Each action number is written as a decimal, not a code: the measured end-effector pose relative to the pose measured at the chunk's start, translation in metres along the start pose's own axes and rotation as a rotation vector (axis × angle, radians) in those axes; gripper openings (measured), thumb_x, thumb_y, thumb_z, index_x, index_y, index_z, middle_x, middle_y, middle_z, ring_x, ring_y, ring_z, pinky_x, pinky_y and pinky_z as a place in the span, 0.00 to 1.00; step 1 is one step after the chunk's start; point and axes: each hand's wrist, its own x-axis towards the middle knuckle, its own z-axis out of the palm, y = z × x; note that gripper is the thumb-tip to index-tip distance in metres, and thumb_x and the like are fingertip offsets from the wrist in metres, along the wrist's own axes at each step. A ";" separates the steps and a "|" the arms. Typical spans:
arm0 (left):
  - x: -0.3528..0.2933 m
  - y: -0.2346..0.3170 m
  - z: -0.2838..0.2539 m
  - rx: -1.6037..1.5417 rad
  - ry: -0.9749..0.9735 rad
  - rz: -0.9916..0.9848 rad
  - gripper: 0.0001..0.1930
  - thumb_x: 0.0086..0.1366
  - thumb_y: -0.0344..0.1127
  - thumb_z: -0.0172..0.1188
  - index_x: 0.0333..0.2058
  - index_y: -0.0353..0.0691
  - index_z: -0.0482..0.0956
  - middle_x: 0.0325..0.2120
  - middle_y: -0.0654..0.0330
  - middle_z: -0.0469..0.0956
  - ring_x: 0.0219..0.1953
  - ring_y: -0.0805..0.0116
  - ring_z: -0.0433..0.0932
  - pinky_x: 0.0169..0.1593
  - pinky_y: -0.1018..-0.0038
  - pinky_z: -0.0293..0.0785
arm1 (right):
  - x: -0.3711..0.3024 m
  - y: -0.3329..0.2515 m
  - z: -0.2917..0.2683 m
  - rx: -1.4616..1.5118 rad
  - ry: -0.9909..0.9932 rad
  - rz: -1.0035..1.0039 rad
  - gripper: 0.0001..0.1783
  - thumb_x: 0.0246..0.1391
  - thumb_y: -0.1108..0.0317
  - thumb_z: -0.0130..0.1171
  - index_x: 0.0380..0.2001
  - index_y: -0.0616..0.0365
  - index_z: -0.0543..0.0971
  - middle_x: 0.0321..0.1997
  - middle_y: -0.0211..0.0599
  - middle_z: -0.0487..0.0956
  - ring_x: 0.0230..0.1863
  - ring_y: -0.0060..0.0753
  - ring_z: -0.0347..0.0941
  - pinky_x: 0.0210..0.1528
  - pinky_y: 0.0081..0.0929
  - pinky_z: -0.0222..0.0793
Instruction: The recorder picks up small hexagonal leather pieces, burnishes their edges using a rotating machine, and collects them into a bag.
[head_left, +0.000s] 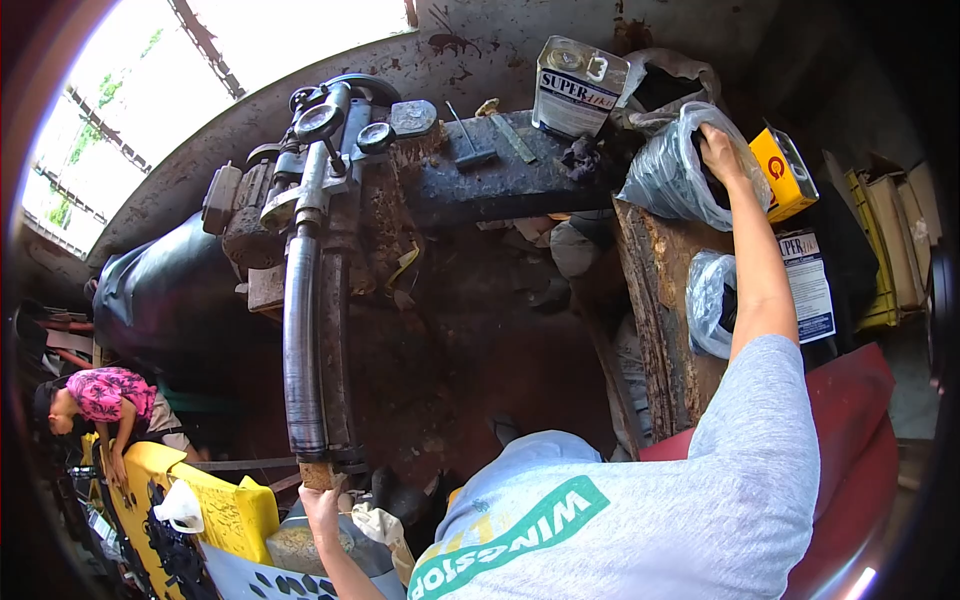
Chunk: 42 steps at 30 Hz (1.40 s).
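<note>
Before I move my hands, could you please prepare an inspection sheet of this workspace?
Surface: the wooden bench looks rough and worn; behind it is a dark bench.
Job's things: the large plastic bag is open; a long metal roller extends from the machine.
Clutter: a T-shaped tool and a metal tin on the dark bench; a yellow can beside the large plastic bag.
Hands: the left hand is at a brown piece on the roller's near end, grip unclear; the right hand reaches into the bag, fingertips hidden.
Cables: nothing seen clearly.
Surroundings: a person in a pink shirt leans over a yellow surface.
</note>
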 end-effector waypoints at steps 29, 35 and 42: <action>0.007 -0.030 0.041 -0.102 -0.228 -0.127 0.13 0.60 0.27 0.58 0.44 0.28 0.75 0.39 0.55 0.78 0.42 0.70 0.76 0.51 0.78 0.70 | -0.070 0.003 -0.043 0.284 0.241 0.440 0.25 0.50 0.52 0.58 0.18 0.66 0.70 0.20 0.49 0.72 0.23 0.44 0.66 0.31 0.37 0.59; 0.007 -0.027 0.053 -0.091 -0.270 -0.095 0.12 0.60 0.27 0.58 0.42 0.29 0.76 0.38 0.56 0.78 0.42 0.71 0.76 0.50 0.79 0.70 | -0.067 -0.011 -0.058 0.166 0.108 0.470 0.19 0.52 0.57 0.57 0.29 0.67 0.76 0.28 0.46 0.77 0.31 0.42 0.75 0.35 0.34 0.68; 0.003 -0.020 0.076 -0.114 -0.367 -0.049 0.12 0.60 0.28 0.58 0.42 0.29 0.76 0.37 0.56 0.79 0.42 0.71 0.77 0.49 0.80 0.70 | -0.085 -0.011 -0.064 1.462 0.297 0.752 0.16 0.54 0.68 0.57 0.44 0.63 0.70 0.43 0.39 0.75 0.43 0.33 0.73 0.47 0.33 0.72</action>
